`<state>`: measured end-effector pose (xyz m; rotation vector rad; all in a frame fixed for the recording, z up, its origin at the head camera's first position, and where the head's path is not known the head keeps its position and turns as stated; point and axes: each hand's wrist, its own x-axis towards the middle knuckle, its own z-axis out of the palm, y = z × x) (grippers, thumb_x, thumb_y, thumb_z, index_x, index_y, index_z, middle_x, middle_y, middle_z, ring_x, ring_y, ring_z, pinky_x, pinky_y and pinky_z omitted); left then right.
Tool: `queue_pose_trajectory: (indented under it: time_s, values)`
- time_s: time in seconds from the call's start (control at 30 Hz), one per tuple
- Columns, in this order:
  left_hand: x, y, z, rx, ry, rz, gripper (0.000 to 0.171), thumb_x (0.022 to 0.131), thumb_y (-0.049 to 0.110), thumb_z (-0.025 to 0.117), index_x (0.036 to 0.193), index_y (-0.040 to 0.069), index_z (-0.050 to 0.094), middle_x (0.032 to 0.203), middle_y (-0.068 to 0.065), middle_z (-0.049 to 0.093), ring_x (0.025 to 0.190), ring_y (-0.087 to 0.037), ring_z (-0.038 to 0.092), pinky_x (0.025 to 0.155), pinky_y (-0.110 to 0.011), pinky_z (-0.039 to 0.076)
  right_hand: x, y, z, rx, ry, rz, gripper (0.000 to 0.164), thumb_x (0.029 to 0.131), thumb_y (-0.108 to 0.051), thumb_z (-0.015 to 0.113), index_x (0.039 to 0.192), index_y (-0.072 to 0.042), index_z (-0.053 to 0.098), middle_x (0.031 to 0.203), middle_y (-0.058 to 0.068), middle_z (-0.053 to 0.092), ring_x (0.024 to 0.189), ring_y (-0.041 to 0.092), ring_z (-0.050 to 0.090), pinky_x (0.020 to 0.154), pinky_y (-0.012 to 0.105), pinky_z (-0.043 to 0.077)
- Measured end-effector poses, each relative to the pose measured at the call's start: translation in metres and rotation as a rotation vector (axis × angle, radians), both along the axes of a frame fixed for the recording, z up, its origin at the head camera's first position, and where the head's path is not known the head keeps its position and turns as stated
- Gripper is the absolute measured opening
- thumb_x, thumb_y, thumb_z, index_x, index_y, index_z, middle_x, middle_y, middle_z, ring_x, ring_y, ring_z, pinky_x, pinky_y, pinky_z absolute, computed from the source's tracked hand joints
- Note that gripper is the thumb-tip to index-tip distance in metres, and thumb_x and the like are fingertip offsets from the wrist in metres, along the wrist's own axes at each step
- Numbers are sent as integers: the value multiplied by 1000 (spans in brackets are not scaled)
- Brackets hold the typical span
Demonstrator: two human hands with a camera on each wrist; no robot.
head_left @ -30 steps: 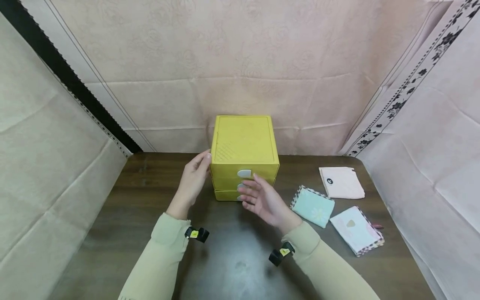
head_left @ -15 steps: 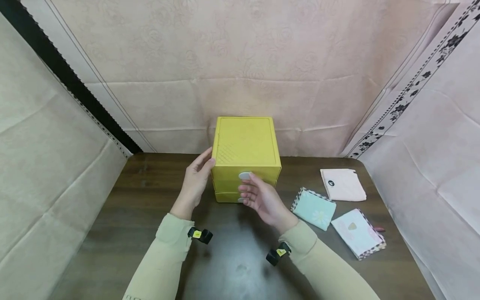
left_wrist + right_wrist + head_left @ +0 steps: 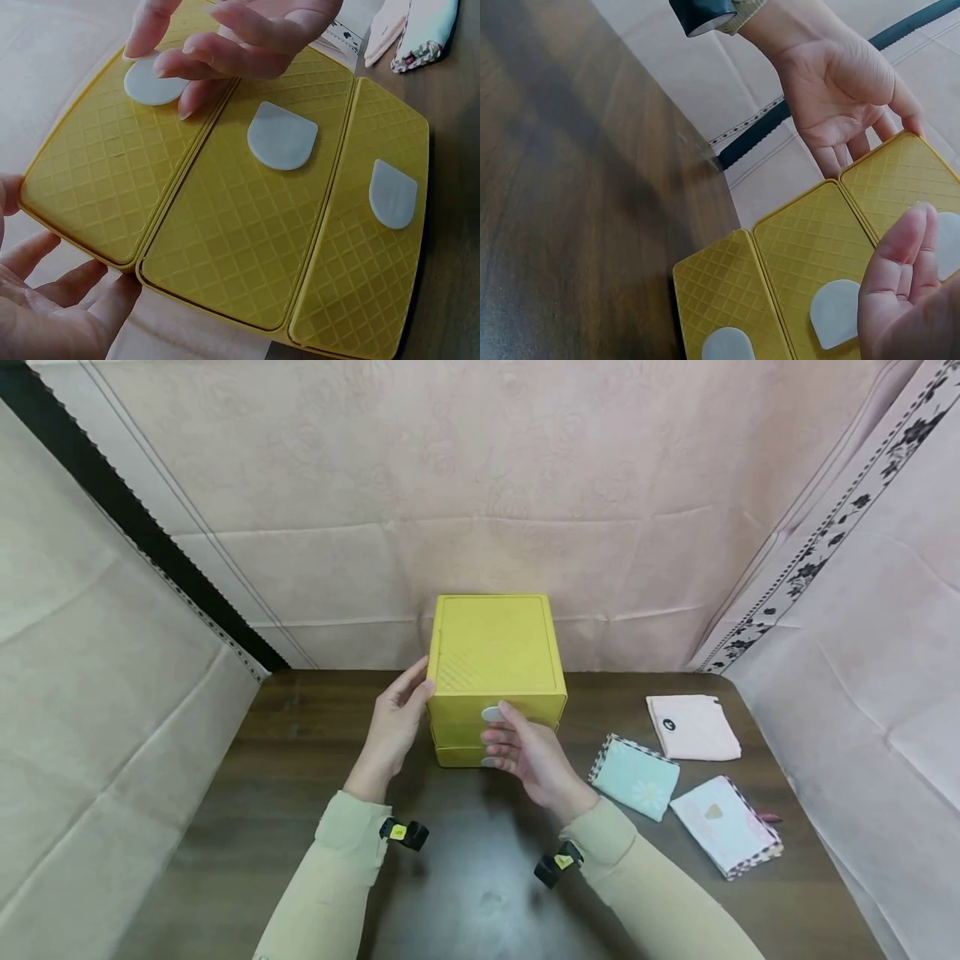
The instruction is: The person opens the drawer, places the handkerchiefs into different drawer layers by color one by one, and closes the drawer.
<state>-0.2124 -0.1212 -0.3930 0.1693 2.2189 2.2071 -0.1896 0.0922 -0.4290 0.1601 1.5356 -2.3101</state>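
1. The yellow drawer box (image 3: 498,643) stood upright on the dark wooden desk (image 3: 480,902), near its far edge and in front of a pale patterned fabric backdrop (image 3: 480,460)
2. The left hand (image 3: 394,722) was unclenched, its fingers laid along the box's left side and its thumb at the front corner – touching the box rather than wrapped round it
3. The right hand (image 3: 542,766) was in front of the box with its fingers loosely bent, the thumb tip and forefinger at the white top tab (image 3: 154,81); whether they pinched it I could not tell
4. Below that, the middle tab (image 3: 283,136) and the bottom tab (image 3: 393,193) sat untouched on their own drawer fronts, all with a raised lattice pattern
5. On the desk, well to the right of the box, lay three folded cloths – a mint cloth (image 3: 636,779) nearest the box, a white cloth (image 3: 693,728) farther back, and a pale cloth (image 3: 726,827) closer to the person
6. The mint and pale cloths showed checked edging, and a small pinkish thing (image 3: 770,817) poked out just beside the pale one
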Motion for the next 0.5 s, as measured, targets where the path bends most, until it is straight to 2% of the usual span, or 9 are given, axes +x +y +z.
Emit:
queue_pose_trajectory:
  time_s: [0.2, 0.27, 0.5]
  values:
    - [0, -2, 2, -78, 64, -19, 48, 102, 24, 52, 148, 19, 41, 149, 1, 41, 129, -17, 45, 105, -38, 39, 0, 0, 2, 53, 13, 1, 61, 88, -50, 66, 122, 1, 60, 95, 9, 66, 83, 20, 59, 76, 32, 50]
    - [-1, 0, 3, -81, 56, -29, 48, 102, 24, 53, 148, 21, 41, 150, 2, 39, 130, -18, 44, 105, -39, 39, 1, 2, 1, 63, 22, -12, 60, 88, -50, 65, 121, 0, 62, 95, 9, 65, 82, 20, 58, 74, 31, 50]
    - [-18, -9, -19, 107, -68, -79, 52, 94, 35, 64, 144, 34, 47, 148, 6, 41, 132, -16, 42, 108, -44, 35, 7, -1, 0, 103, 28, -33, 57, 90, -49, 63, 119, 0, 64, 93, 8, 64, 74, 18, 54, 61, 26, 46]
